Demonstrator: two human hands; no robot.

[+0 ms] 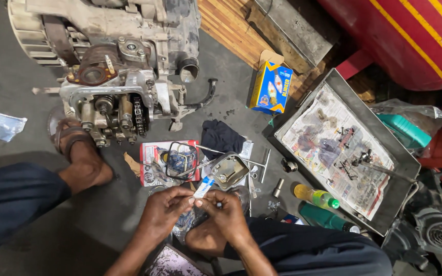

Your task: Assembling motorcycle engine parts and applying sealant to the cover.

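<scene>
White tube, both hands pinching

Grey floor bears engine, metal tray, blue carton, dark rag

This is a repair workshop for engines, worked at floor level. On the stained grey concrete floor stands a grimy, partly stripped metal engine block with its chain and gears exposed. Beside it lies a shallow steel tray lined with newspaper — small oily parts are scattered on the paper. A loose metal cover, a T-shaped steel wrench and a dark rag lie about — everything looks greasy.
</scene>
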